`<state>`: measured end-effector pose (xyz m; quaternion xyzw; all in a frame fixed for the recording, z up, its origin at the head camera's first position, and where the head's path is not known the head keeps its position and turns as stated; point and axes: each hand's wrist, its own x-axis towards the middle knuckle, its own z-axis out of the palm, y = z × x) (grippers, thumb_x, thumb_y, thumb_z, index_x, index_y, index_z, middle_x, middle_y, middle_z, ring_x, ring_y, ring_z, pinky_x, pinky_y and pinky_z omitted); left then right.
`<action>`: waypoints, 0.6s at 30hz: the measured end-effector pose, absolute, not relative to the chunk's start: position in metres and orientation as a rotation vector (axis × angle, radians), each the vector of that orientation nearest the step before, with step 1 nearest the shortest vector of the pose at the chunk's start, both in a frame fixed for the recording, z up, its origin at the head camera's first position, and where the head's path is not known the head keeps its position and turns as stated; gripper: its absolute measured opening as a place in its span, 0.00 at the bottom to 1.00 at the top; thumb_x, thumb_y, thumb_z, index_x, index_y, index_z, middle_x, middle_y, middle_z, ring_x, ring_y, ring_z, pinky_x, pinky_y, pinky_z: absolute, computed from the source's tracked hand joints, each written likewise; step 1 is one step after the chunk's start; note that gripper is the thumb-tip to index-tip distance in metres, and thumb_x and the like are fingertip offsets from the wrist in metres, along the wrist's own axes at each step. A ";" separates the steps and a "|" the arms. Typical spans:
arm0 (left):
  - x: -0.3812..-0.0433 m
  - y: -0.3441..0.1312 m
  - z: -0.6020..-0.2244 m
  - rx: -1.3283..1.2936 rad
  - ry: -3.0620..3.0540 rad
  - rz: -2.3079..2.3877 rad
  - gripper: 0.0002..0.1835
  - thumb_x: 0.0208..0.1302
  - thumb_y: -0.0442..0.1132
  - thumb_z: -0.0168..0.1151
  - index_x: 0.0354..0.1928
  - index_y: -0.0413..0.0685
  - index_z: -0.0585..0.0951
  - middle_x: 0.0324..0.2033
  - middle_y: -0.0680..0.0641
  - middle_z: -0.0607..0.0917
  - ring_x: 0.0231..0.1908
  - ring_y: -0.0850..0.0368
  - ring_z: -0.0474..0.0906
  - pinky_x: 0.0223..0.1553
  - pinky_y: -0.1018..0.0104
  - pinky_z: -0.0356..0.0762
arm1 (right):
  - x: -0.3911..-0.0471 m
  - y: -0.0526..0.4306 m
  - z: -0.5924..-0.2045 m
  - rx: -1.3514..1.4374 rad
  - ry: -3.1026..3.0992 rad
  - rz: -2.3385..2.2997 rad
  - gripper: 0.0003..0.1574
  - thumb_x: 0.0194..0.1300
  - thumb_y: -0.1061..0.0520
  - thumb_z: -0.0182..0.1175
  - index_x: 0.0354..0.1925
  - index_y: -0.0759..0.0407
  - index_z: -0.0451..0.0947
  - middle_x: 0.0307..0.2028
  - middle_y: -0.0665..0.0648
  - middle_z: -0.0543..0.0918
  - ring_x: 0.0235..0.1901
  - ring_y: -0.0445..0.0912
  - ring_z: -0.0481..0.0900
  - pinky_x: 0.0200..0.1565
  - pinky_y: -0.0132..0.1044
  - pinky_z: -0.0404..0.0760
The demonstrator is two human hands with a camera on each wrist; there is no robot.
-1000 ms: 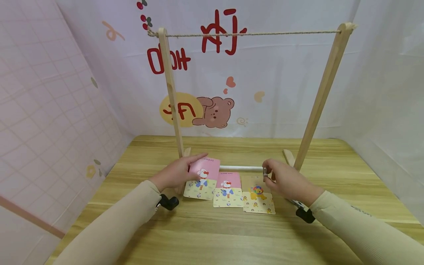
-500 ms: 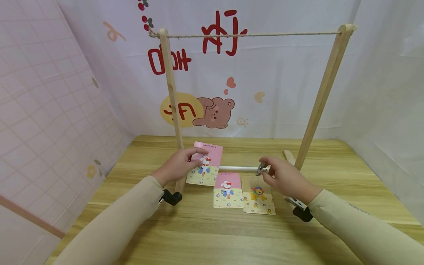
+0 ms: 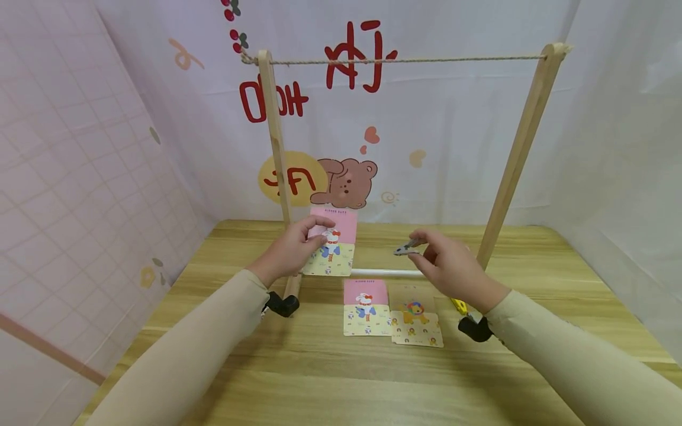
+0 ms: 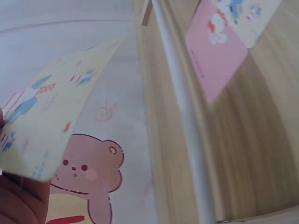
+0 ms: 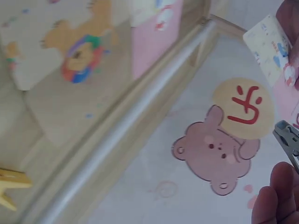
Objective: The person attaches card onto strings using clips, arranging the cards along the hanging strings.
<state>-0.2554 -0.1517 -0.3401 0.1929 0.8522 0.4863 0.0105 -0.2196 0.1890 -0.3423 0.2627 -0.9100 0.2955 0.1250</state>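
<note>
Card, rectangular, pink above and pale yellow below, printed with a white rabbit: pinched at its left side in the left hand, hung above the wooden table, long axis upright, pink end up. Grey clip, slim, metallic-looking: pinched between thumb and finger of the right hand, pointed leftward toward the card, long axis nearly level.

The left forearm and right forearm, both in pale sleeves, extend forward and slant inward. The left hand holds a pinch, its fingertips pointing toward the other hand. The right hand pinches between thumb and bent fingers. The hands are well apart.
</note>
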 end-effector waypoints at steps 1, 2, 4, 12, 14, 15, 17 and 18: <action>-0.256 -0.151 -0.338 0.603 2.665 1.527 0.16 0.80 0.38 0.58 0.64 0.59 0.80 0.54 0.44 0.84 0.35 0.52 0.84 0.35 0.65 0.85 | -0.220 0.187 -0.339 0.768 -2.644 0.884 0.17 0.74 0.59 0.66 0.58 0.58 0.77 0.25 0.49 0.83 0.20 0.39 0.73 0.23 0.33 0.73; -0.257 -0.150 -0.335 0.608 2.671 1.536 0.16 0.80 0.38 0.58 0.64 0.58 0.80 0.54 0.45 0.83 0.35 0.53 0.84 0.36 0.65 0.84 | -0.220 0.186 -0.336 0.771 -2.636 0.904 0.17 0.74 0.59 0.66 0.58 0.58 0.77 0.25 0.50 0.83 0.20 0.39 0.73 0.23 0.33 0.73; -0.258 -0.149 -0.330 0.614 2.686 1.554 0.16 0.80 0.38 0.58 0.64 0.58 0.80 0.52 0.45 0.84 0.34 0.53 0.84 0.35 0.66 0.84 | -0.221 0.182 -0.330 0.780 -2.610 0.952 0.17 0.74 0.60 0.65 0.58 0.59 0.77 0.26 0.51 0.83 0.20 0.40 0.72 0.22 0.33 0.72; -0.262 -0.148 -0.311 0.644 2.784 1.586 0.12 0.78 0.37 0.60 0.59 0.53 0.82 0.45 0.44 0.85 0.37 0.51 0.82 0.39 0.66 0.83 | -0.224 0.171 -0.309 0.797 -2.479 1.031 0.19 0.72 0.64 0.66 0.58 0.62 0.77 0.23 0.53 0.80 0.19 0.41 0.72 0.22 0.34 0.72; -0.263 -0.148 -0.306 0.646 2.795 1.590 0.13 0.78 0.38 0.61 0.60 0.53 0.82 0.43 0.44 0.85 0.37 0.51 0.82 0.38 0.66 0.82 | -0.225 0.168 -0.304 0.797 -2.453 1.043 0.18 0.72 0.64 0.66 0.58 0.62 0.77 0.23 0.52 0.80 0.19 0.42 0.73 0.22 0.34 0.73; -0.263 -0.148 -0.304 0.649 2.802 1.587 0.13 0.78 0.38 0.61 0.60 0.54 0.82 0.42 0.44 0.85 0.37 0.51 0.82 0.37 0.67 0.82 | -0.225 0.167 -0.302 0.798 -2.439 1.050 0.18 0.72 0.65 0.66 0.58 0.62 0.77 0.23 0.53 0.81 0.19 0.42 0.73 0.23 0.33 0.74; -0.263 -0.147 -0.299 0.662 2.804 1.592 0.14 0.78 0.39 0.61 0.61 0.54 0.82 0.41 0.44 0.86 0.35 0.51 0.83 0.35 0.68 0.82 | -0.227 0.165 -0.297 0.798 -2.413 1.055 0.18 0.72 0.65 0.65 0.58 0.62 0.77 0.24 0.53 0.81 0.20 0.42 0.74 0.23 0.33 0.75; -0.264 -0.147 -0.296 0.671 2.808 1.592 0.14 0.78 0.39 0.61 0.61 0.54 0.82 0.41 0.44 0.86 0.35 0.51 0.83 0.34 0.68 0.82 | -0.227 0.164 -0.295 0.799 -2.397 1.054 0.18 0.71 0.65 0.65 0.58 0.62 0.77 0.24 0.53 0.82 0.20 0.42 0.74 0.24 0.33 0.75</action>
